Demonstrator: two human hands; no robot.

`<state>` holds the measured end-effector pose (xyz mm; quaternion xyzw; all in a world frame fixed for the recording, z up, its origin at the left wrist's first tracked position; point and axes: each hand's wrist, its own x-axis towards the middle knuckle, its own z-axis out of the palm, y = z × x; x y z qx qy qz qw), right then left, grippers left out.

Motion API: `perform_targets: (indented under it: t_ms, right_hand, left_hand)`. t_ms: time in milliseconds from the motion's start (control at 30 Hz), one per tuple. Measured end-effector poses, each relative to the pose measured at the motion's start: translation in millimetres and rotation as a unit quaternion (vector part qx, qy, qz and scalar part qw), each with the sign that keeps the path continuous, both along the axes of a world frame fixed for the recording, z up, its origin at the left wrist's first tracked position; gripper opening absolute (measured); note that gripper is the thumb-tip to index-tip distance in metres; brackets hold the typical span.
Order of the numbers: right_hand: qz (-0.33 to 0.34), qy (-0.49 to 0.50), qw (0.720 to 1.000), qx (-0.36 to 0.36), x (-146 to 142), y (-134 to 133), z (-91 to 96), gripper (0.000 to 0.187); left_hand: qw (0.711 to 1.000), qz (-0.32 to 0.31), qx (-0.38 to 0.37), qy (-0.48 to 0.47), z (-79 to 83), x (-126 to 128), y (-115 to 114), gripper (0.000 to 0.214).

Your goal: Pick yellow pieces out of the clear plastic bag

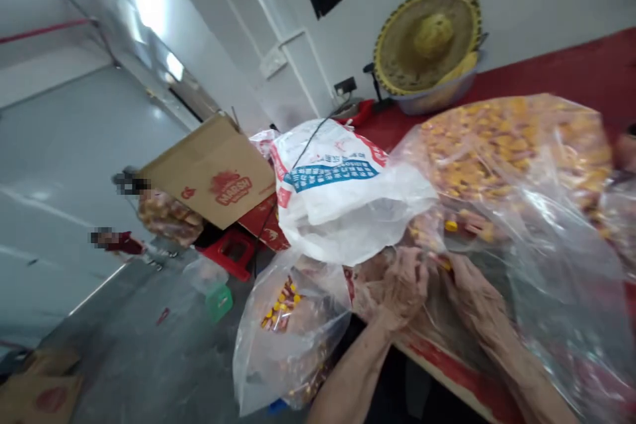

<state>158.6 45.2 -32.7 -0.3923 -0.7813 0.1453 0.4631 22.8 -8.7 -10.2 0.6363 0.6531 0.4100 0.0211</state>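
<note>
My left hand (408,283) is closed, fingers curled at the table's front edge; what lies in them is hidden. Close beside it, my right hand (470,288) bends its fingers around a small yellow-and-red piece (442,262). More small pieces (472,224) lie just beyond the hands. To the right, a large clear plastic bag (517,139) bulges with orange-yellow and pinkish pieces. A clear bag (293,344) with red-and-yellow pieces hangs at the table edge left of my left hand. Behind my hands slumps a white printed sack (338,192).
The red table (527,79) runs along the wall. On it a round yellow-rimmed woven tray (427,40) leans over a plastic basin (437,99). Leftward are a cardboard box (213,172), a red stool (233,255), a green container (218,301) and two people in the background.
</note>
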Motion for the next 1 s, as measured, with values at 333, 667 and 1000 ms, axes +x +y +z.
perform_targets:
  t_ms: [333, 667, 1000]
  right_hand:
    - [-0.027, -0.028, 0.998, 0.043, 1.8, 1.8, -4.3, 0.054]
    - [0.002, -0.033, 0.999, 0.013, 5.3, 0.3, -1.0, 0.048]
    - [-0.007, -0.058, 0.998, 0.017, 4.3, -3.5, -1.8, 0.052]
  left_hand:
    - [0.999, -0.001, 0.038, -0.038, -1.5, 1.1, 3.0, 0.017]
    - [0.999, -0.019, -0.005, 0.037, 0.9, 3.8, 2.3, 0.014]
    - [0.999, 0.006, -0.015, 0.039, 4.4, 4.3, 1.5, 0.013]
